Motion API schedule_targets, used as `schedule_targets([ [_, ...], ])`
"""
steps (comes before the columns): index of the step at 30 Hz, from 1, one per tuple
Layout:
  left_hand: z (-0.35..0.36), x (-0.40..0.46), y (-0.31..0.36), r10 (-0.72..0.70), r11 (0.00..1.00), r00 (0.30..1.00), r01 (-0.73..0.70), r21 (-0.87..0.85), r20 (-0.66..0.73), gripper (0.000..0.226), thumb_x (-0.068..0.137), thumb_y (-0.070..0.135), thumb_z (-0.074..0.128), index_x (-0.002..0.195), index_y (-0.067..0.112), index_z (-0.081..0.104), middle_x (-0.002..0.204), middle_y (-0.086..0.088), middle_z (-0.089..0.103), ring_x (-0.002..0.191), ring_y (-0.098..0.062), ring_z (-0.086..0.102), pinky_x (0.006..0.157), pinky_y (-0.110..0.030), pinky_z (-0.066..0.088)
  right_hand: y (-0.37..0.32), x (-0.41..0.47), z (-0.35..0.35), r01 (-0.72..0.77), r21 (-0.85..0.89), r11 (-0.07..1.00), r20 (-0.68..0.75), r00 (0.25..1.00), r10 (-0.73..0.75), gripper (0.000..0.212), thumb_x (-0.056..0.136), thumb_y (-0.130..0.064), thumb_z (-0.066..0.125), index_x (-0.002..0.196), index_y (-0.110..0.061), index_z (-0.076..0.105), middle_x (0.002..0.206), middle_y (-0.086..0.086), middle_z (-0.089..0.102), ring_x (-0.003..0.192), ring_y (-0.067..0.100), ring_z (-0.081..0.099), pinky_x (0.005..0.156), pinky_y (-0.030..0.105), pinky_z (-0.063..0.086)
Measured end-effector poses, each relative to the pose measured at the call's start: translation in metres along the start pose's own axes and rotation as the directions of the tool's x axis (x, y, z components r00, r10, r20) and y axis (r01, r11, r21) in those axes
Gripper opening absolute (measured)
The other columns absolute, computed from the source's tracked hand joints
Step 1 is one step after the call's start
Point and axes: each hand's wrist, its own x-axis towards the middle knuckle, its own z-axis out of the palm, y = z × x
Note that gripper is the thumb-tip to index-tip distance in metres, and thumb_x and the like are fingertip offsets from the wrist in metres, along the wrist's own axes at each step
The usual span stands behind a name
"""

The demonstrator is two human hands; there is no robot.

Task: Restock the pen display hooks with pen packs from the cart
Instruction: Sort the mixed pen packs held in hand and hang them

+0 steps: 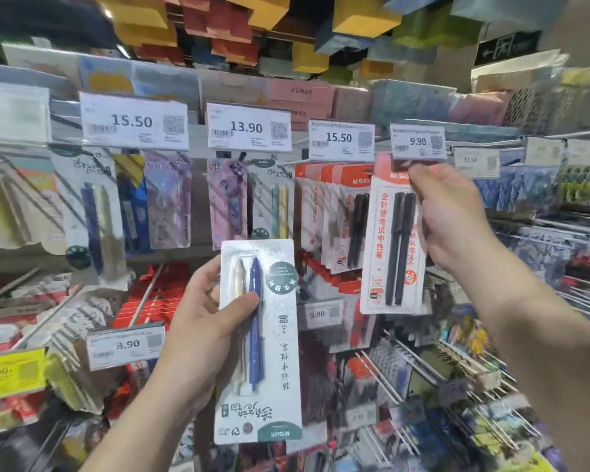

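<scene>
Head view: hanging step. The right hand (457,212) pinches one red two-pen pack (394,247) by its top under the 9.90 tag (418,142); next, its hole must meet the hook, which is hidden. The left hand (201,321), fingers wrapped, holds one white two-pen pack (263,338) upside down, waiting.

Glossy plastic pen packs (394,240), metal wire hooks (399,366)

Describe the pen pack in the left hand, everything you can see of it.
The white pen pack is a card-backed clear blister holding a blue pen and a pale gold one. It has a green round sticker and green end band, with its print upside down. The left hand grips its left edge, thumb across the pens, before the display.
</scene>
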Motion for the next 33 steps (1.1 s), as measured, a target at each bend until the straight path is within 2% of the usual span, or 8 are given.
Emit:
schedule_targets([
  [4, 0.006, -0.002, 0.000, -0.003, 1.000, 0.999, 0.003, 0.004, -0.035, 0.052, 0.095, -0.001, 0.065, 0.135, 0.031, 0.057, 0.116, -0.010, 0.077, 0.104, -0.035, 0.075, 0.097, -0.060, 0.054, -0.003, 0.006, -0.002, 0.065, -0.050, 0.997, 0.029, 0.998, -0.064, 0.016, 0.100, -0.016, 0.062, 0.084, -0.016, 0.059, 0.068, -0.005, 0.073, 0.062, 0.007, 0.071, 0.054, 0.025, 0.054],
  [7, 0.015, -0.006, 0.000, 0.005, 1.000, 0.998, -0.005, 0.006, -0.058, 0.052, 0.095, -0.001, 0.065, 0.135, 0.031, 0.057, 0.116, -0.011, 0.077, 0.105, -0.036, 0.074, 0.098, -0.061, 0.054, -0.001, 0.007, 0.001, 0.085, -0.045, 0.995, 0.040, 0.996, -0.083, 0.011, 0.097, -0.017, 0.064, 0.086, -0.015, 0.063, 0.081, 0.002, 0.076, 0.076, 0.017, 0.074, 0.072, 0.038, 0.059],
  [10, 0.026, -0.012, 0.000, 0.007, 1.000, 0.996, -0.007, 0.002, -0.085, 0.052, 0.096, -0.003, 0.063, 0.135, 0.030, 0.056, 0.117, -0.014, 0.076, 0.106, -0.038, 0.074, 0.097, -0.062, 0.054, 0.002, 0.013, 0.004, 0.051, 0.021, 0.999, 0.068, 0.996, -0.052, 0.013, 0.096, -0.015, 0.063, 0.106, -0.011, 0.070, 0.096, 0.005, 0.079, 0.090, 0.025, 0.077, 0.086, 0.050, 0.061],
  [14, 0.034, -0.019, 0.002, 0.026, 1.000, 0.994, -0.027, -0.003, -0.105, 0.052, 0.096, -0.005, 0.062, 0.137, 0.027, 0.055, 0.115, -0.012, 0.077, 0.104, -0.036, 0.075, 0.096, -0.059, 0.055, 0.007, 0.018, 0.001, 0.058, 0.023, 0.998, 0.085, 0.995, -0.060, 0.022, 0.096, -0.014, 0.060, 0.116, -0.016, 0.069, 0.102, 0.001, 0.079, 0.094, 0.023, 0.077, 0.090, 0.053, 0.060],
  [20, 0.043, -0.028, -0.001, 0.018, 1.000, 0.993, -0.017, 0.009, -0.118, 0.052, 0.096, -0.006, 0.061, 0.136, 0.026, 0.056, 0.116, -0.015, 0.076, 0.104, -0.039, 0.074, 0.097, -0.059, 0.055, 0.020, 0.026, -0.006, 0.070, -0.023, 0.997, 0.108, 0.992, -0.067, 0.025, 0.089, -0.020, 0.058, 0.113, -0.024, 0.064, 0.108, 0.006, 0.076, 0.100, 0.029, 0.074, 0.092, 0.060, 0.057],
  [26, 0.052, -0.031, -0.004, 0.007, 1.000, 0.990, -0.003, 0.026, -0.142, 0.052, 0.096, -0.005, 0.062, 0.136, 0.028, 0.055, 0.114, -0.014, 0.077, 0.105, -0.038, 0.074, 0.098, -0.060, 0.055, 0.037, 0.028, -0.001, 0.010, -0.009, 1.000, 0.062, 0.998, -0.009, 0.009, 0.094, -0.028, 0.052, 0.094, -0.022, 0.059, 0.105, 0.012, 0.073, 0.102, 0.036, 0.070, 0.094, 0.059, 0.055],
  [29, 0.056, -0.030, -0.005, 0.002, 1.000, 0.991, 0.002, 0.031, -0.134, 0.052, 0.097, -0.003, 0.062, 0.136, 0.030, 0.055, 0.114, -0.014, 0.077, 0.103, -0.038, 0.075, 0.096, -0.060, 0.055, 0.045, 0.032, 0.003, -0.066, -0.023, 0.998, 0.041, 0.997, 0.067, 0.020, 0.092, -0.025, 0.055, 0.105, -0.013, 0.065, 0.100, 0.010, 0.075, 0.096, 0.033, 0.073, 0.092, 0.056, 0.058],
  [33, 0.066, -0.027, -0.008, -0.001, 1.000, 0.993, 0.003, 0.012, -0.121, 0.052, 0.096, -0.005, 0.061, 0.136, 0.028, 0.055, 0.116, -0.015, 0.076, 0.106, -0.040, 0.073, 0.099, -0.062, 0.053, 0.046, 0.040, 0.013, -0.085, -0.076, 0.993, -0.016, 0.996, 0.084, 0.023, 0.100, -0.022, 0.055, 0.117, -0.009, 0.064, 0.104, 0.005, 0.071, 0.101, 0.027, 0.067, 0.088, 0.040, 0.054],
])
